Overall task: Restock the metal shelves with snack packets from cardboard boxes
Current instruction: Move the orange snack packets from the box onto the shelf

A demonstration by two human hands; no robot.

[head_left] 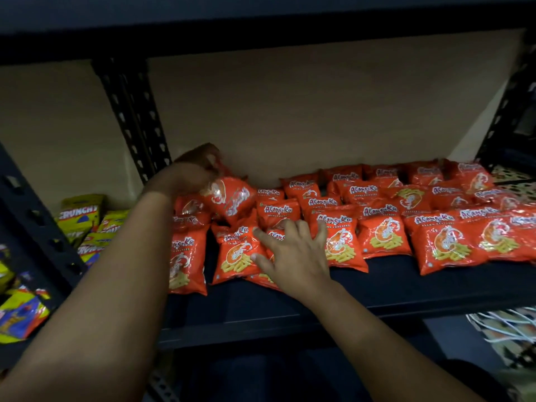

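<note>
A person's two bare arms reach into a dark metal shelf (377, 288) seen from a head-worn camera. The left hand (197, 166) is raised near the back left corner, its fingers curled around the top edge of one orange snack packet (229, 198), which hangs tilted above the others. The right hand (293, 253) lies with fingers spread, resting on the packets at the front, holding nothing. Orange prawn-cracker packets (383, 227) cover most of the shelf in overlapping rows, from the left upright (136, 126) to the right end (the far-right rows look the tidiest). A bare strip of shelf shows along the front edge. On the neighbouring shelf to the left sit yellow snack packets (81, 219). No cardboard box is in view, so how much stock remains cannot be told. Judging by the crowded shelf, this level seems nearly filled; the lifted packet is not yet set down, and the left-hand cluster looks in need of straightening.
</note>
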